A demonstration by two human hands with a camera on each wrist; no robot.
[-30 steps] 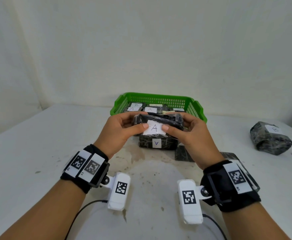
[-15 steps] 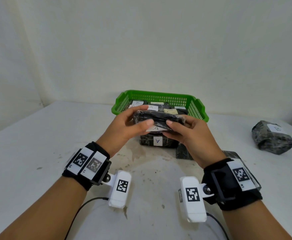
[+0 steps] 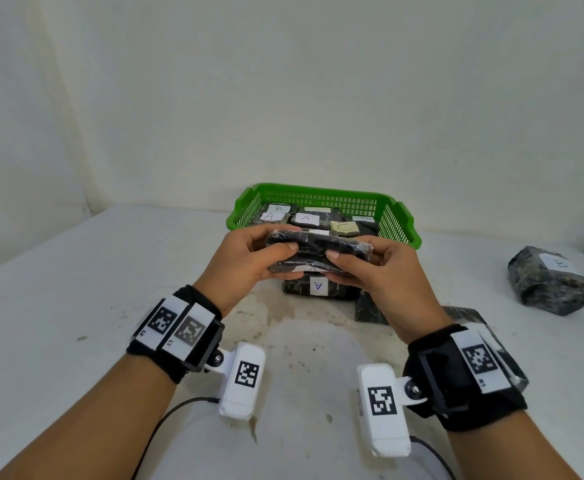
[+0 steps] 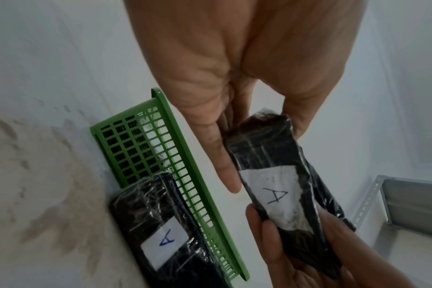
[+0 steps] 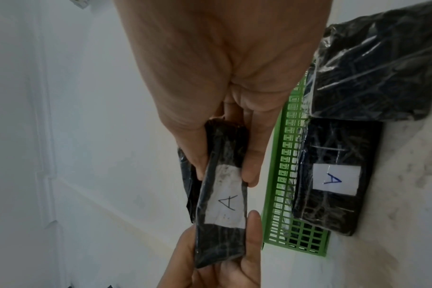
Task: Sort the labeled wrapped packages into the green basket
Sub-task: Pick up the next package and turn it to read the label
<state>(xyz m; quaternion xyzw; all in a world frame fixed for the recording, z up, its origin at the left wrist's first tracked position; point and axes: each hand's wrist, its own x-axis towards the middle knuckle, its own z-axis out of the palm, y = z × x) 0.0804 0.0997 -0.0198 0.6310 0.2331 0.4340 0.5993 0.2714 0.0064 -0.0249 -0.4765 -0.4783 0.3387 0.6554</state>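
Two hands, left hand (image 3: 249, 258) and right hand (image 3: 384, 271), pinch one black plastic-wrapped package labelled A (image 3: 315, 249) at six o'clock of the green slotted plastic basket (image 3: 398, 220).

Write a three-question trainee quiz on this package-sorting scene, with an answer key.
1. True or false: the flat black plastic-wrapped package is held by both the left hand and the right hand.
2. Which letter is on that package's white label? (a) A (b) B (c) C
3. Fill in: the lumpy dark wrapped bundle lying apart at the table's right side carries the letter ___, and it lies ___ the green plastic lattice basket.

Key: 1. True. 2. (a), as both wrist views show. 3. B; outside.
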